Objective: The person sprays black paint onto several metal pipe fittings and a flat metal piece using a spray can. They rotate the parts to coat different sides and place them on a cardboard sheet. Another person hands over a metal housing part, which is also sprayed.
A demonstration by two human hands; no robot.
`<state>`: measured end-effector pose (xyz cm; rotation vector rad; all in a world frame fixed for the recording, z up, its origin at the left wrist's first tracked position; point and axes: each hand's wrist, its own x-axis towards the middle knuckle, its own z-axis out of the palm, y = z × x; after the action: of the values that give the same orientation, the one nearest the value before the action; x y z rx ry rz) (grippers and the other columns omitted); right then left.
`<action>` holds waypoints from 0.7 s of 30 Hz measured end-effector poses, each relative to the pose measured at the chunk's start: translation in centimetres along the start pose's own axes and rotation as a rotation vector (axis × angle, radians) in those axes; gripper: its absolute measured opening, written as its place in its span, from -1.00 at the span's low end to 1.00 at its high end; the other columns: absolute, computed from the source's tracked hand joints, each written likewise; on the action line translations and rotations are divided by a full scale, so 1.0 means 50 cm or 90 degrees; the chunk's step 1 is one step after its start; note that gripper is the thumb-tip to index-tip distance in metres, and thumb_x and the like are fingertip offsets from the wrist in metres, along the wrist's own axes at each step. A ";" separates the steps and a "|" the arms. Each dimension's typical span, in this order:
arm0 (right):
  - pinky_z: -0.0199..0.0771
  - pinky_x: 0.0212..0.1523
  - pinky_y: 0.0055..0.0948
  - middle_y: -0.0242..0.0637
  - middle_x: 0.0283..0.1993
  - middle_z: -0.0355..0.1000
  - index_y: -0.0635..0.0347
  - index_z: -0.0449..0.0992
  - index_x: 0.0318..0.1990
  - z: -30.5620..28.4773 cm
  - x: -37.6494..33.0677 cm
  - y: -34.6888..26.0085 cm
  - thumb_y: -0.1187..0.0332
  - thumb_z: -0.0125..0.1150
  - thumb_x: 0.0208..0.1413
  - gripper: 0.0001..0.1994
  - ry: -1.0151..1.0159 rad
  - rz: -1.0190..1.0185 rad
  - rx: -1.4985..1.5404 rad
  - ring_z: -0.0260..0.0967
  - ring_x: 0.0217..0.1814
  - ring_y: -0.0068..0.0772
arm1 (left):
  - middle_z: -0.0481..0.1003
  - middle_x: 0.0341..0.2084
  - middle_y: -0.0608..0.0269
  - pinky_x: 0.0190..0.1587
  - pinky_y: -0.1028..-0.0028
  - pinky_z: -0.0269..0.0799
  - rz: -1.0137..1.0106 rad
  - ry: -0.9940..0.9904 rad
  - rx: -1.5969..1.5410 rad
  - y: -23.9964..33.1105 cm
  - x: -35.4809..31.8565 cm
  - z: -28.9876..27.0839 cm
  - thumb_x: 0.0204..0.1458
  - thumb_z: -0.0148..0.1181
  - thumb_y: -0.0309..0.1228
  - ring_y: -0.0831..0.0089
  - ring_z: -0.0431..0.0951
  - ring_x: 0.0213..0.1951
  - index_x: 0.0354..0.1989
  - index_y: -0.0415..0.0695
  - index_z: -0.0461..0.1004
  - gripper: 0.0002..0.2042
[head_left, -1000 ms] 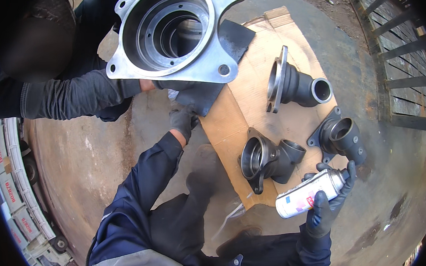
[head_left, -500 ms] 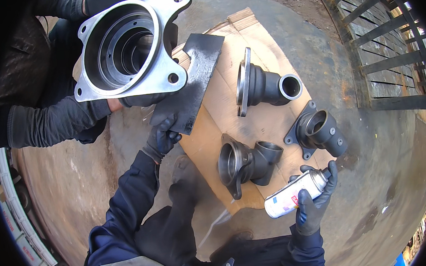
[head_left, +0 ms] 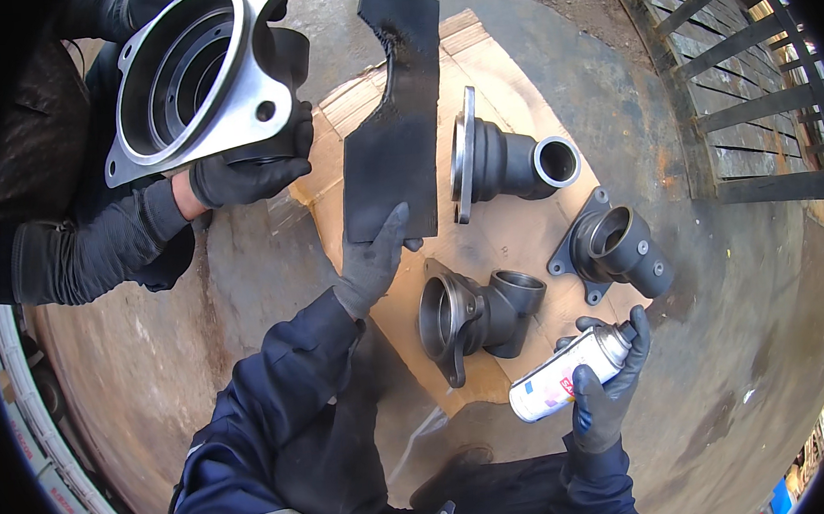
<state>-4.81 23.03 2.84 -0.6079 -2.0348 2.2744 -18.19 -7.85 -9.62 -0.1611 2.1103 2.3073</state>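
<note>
My gloved left hand (head_left: pixel 374 262) grips the lower end of a flat black plate (head_left: pixel 390 153) with a curved notch in one long edge; it is raised over the cardboard. In my gloved right hand (head_left: pixel 609 386) is a white spray can (head_left: pixel 564 377), tilted, with a finger at its nozzle. Just left of the can lies a black flanged pipe fitting (head_left: pixel 478 314). At the upper left a co-worker's gloved hand (head_left: pixel 252 176) supports a large flanged metal housing (head_left: pixel 263 112) with a bare silvery face, apart from the plate.
A cardboard sheet (head_left: pixel 514 78) on the concrete floor bears a second fitting (head_left: pixel 510 162) and, at its right edge, a third fitting (head_left: pixel 620 250). A black metal railing (head_left: pixel 756 118) stands at the upper right. A white vehicle (head_left: pixel 54 463) shows at the lower left.
My left hand has swung the plate up and to the right, away from the housing, turning it more upright. The co-worker's housing has moved left and tilted. My right hand has barely moved.
</note>
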 end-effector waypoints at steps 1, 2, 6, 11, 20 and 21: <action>0.76 0.08 -0.14 0.05 0.25 0.48 -0.03 -0.02 0.69 -0.002 0.000 0.003 0.35 0.51 0.09 0.04 -0.002 -0.015 -0.019 0.66 0.05 -0.13 | 0.65 -0.35 0.20 -0.32 0.48 0.56 0.014 0.003 0.011 0.002 0.006 0.013 0.47 0.24 -0.37 0.54 0.61 -0.43 0.00 -0.27 0.60 -0.81; 0.77 0.08 -0.14 0.03 0.23 0.51 -0.03 -0.01 0.69 -0.004 0.000 0.005 0.25 0.55 0.13 0.04 -0.009 -0.024 -0.024 0.67 0.03 -0.14 | 0.64 -0.38 0.23 -0.32 0.49 0.54 0.024 0.008 0.022 0.004 0.008 0.026 0.46 0.25 -0.35 0.55 0.60 -0.43 -0.04 -0.27 0.62 -0.80; 0.77 0.08 -0.14 0.02 0.23 0.50 -0.04 -0.03 0.70 -0.012 0.000 0.010 0.26 0.54 0.14 0.04 -0.008 -0.038 -0.052 0.67 0.04 -0.13 | 0.60 -0.50 0.33 -0.36 0.50 0.47 0.005 0.025 0.057 0.021 0.023 0.066 0.43 0.32 -0.27 0.60 0.55 -0.45 -0.18 -0.27 0.65 -0.74; 0.78 0.08 -0.15 0.03 0.25 0.49 -0.04 -0.04 0.70 -0.020 -0.003 0.010 0.31 0.51 0.13 0.04 -0.013 -0.025 -0.027 0.67 0.05 -0.10 | 0.60 -0.53 0.32 -0.40 0.48 0.47 -0.048 0.046 0.109 0.028 0.035 0.091 0.43 0.32 -0.31 0.59 0.55 -0.50 -0.22 -0.27 0.65 -0.75; 0.72 0.13 -0.15 0.10 0.31 0.41 -0.02 -0.06 0.68 -0.028 -0.008 0.010 0.60 0.37 0.00 0.07 0.004 0.021 -0.007 0.61 0.11 -0.13 | 0.58 -0.59 0.27 -0.49 0.45 0.44 -0.016 0.031 0.170 0.043 0.069 0.106 0.39 0.34 -0.35 0.59 0.54 -0.57 -0.25 -0.29 0.63 -0.77; 0.72 0.13 -0.15 0.10 0.31 0.41 -0.02 -0.06 0.68 -0.028 -0.009 0.008 0.60 0.36 0.00 0.07 0.003 0.024 -0.003 0.61 0.12 -0.13 | 0.57 -0.61 0.25 -0.52 0.44 0.41 -0.010 0.036 0.172 0.048 0.073 0.109 0.39 0.33 -0.37 0.58 0.52 -0.60 -0.26 -0.28 0.61 -0.78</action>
<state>-3.89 24.19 2.46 -0.6574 -2.0437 2.2867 -22.36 -2.87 -7.07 -0.2401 2.4097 2.0031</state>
